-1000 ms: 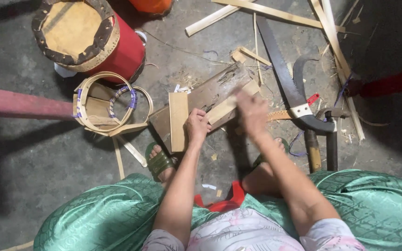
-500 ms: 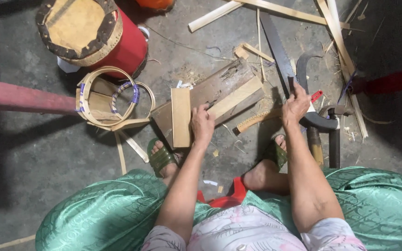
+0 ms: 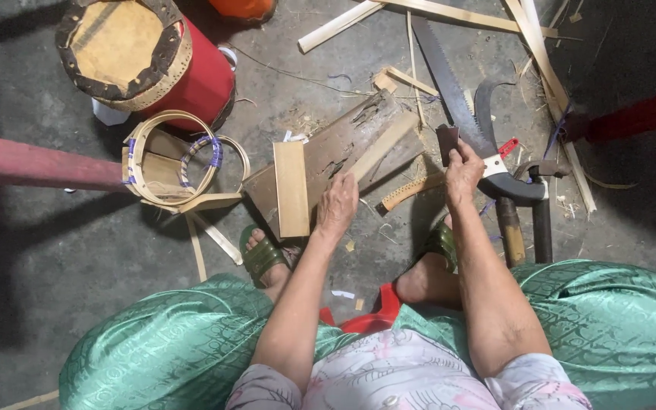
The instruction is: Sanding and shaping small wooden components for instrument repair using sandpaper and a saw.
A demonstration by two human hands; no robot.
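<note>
Hands at a plank on a littered floor

The plank (image 3: 343, 148) lay mid-floor with a bamboo slat (image 3: 291, 190) across it; the left hand (image 3: 337, 203) pressed flat, fingers together, on the plank. The right hand (image 3: 463, 173) pinched a small dark block (image 3: 446, 142) beside the saw (image 3: 457, 114). A red drum (image 3: 153, 61) stood at the top-left edge, partly cut off.

Red drum (image 3: 157, 64) w/ bamboo hoops (image 3: 172, 159) beside it, saw (image 3: 457, 99) & hammers (image 3: 525, 220) on floor.

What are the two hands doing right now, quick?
Left hand: open, fingers spread, pressing flat on the weathered brown wooden board.
Right hand: closed, holding a small dark flat blade-like piece upright.
</note>
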